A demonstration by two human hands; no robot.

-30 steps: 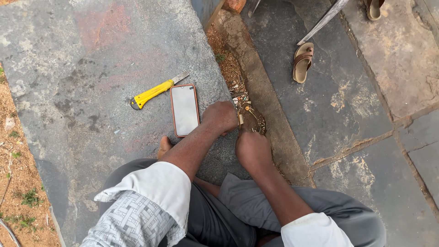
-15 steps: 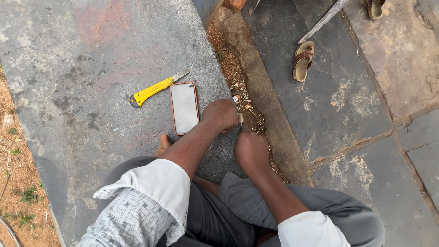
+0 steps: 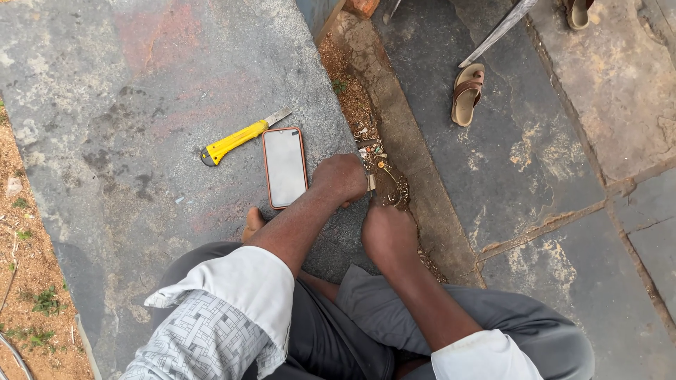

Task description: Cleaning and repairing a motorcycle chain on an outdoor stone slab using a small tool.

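Stone slab unchanged — left hand (image 3: 341, 177) still beside phone (image 3: 284, 167).

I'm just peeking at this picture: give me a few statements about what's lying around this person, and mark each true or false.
1. A yellow knife lies on the stone slab beside a phone. True.
2. The phone lies under the left hand. False: it lies uncovered just beside that hand.
3. Both hands are at the slab's edge, the right hand nearer the person. True.
4. Two sandals lie side by side next to the knife. False: one sandal lies on the lower paving, far from the knife.
5. The knife is red. False: yellow.
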